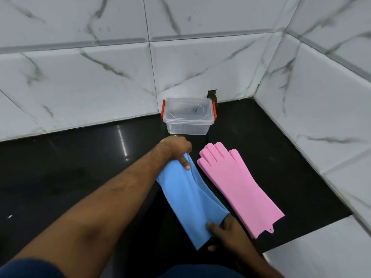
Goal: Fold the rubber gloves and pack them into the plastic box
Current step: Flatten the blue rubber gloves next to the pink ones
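While both hands work the blue glove, the clear plastic box [188,117] sits at 12 o'clock against the marble-tile wall [80,77], lid on, red clip handles [163,109] at L and R ends. Nothing visible inside; it looks see-through to the bottom. Small dark handwritten mark on the lid, maybe a digit or two, too small to read. No brand visible anywhere.

Blue rubber glove [190,199] lies at centre on the black glossy countertop [70,177], running from approx 12 to 6 o'clock, creased lengthwise. Left hand [177,150] is at its far end, just short of the box, fingers closed round the bunched finger part, thumb pressing on top. Right hand [226,230] is at 6 o'clock on the cuff end, thumb on top of the blue rubber, fingers tucked under the edge, pinching it.

Pink rubber glove [234,187] lies flat at 3 o'clock of the blue one, just beside it, not touching as far as I can tell; fingers spread toward the box, cuff w/ a small hanging tab toward 5 o'clock. Its surface is finely nubbed.

White marble tiles also close off the R side and the near-R corner. A dark chipped hole [212,94] in the wall tile sits just behind the box at 1 o'clock. Left forearm crosses the counter from 8 o'clock, covering part of the blue glove's L edge.
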